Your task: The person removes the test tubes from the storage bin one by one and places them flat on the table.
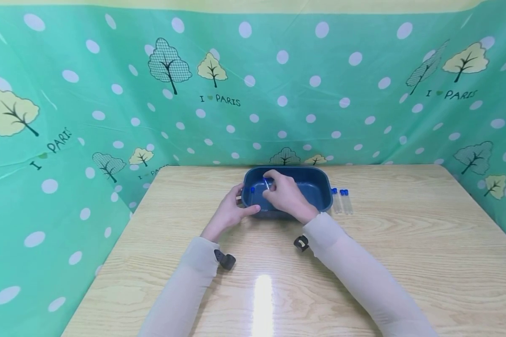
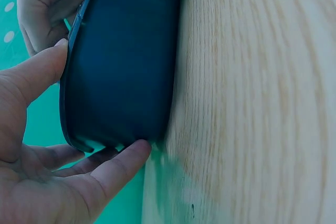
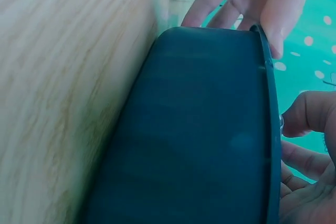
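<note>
A dark blue plastic basin [image 1: 314, 177] stands on the table. My left hand [image 1: 229, 209] grips its left end, thumb over the rim and fingers along the outer wall; the left wrist view shows the fingertips against the basin's side [image 2: 123, 61]. Above the basin's opening, my right hand [image 1: 287, 193] pinches a slim clear tube with a blue cap [image 1: 266, 183], the cap end upward. Another blue-capped tube [image 1: 252, 190] is inside the basin at its left end. In the right wrist view the basin wall [image 3: 199, 124] hides most of the held tube.
Several blue-capped clear tubes [image 1: 348, 203] lie side by side on the wooden table [image 1: 405, 262], just right of the basin. Behind the table hangs a green dotted cloth [image 1: 278, 117] with printed trees. Each wrist carries a black strap mount [image 1: 225, 260].
</note>
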`<state>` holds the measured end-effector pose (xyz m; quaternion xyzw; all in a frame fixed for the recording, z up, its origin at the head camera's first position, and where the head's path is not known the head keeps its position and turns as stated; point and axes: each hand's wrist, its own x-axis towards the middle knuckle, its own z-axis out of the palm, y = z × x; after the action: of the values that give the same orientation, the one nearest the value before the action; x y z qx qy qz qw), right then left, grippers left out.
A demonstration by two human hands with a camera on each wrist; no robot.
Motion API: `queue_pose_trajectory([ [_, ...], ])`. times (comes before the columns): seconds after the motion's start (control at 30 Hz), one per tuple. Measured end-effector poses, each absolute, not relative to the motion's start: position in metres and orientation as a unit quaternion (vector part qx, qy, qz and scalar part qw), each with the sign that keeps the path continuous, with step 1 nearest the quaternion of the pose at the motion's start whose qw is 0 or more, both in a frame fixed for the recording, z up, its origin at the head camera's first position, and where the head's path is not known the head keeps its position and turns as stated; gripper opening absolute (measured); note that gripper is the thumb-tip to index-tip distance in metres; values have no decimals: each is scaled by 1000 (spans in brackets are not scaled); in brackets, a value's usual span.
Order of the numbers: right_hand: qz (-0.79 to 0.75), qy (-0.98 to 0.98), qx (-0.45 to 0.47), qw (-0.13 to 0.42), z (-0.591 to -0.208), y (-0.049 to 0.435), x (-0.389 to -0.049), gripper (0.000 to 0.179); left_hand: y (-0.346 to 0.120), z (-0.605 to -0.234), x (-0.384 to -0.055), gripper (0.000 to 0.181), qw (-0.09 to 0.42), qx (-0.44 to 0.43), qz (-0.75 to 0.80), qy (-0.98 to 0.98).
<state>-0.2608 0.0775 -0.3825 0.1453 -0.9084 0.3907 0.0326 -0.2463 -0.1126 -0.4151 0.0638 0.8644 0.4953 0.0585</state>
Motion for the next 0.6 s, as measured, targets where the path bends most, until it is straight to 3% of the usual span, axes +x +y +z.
queue_pose_trajectory([
  [0.6, 399, -907, 123, 57, -378, 102, -251, 48, -112, -415, -246, 90, 61, 54, 498, 863],
])
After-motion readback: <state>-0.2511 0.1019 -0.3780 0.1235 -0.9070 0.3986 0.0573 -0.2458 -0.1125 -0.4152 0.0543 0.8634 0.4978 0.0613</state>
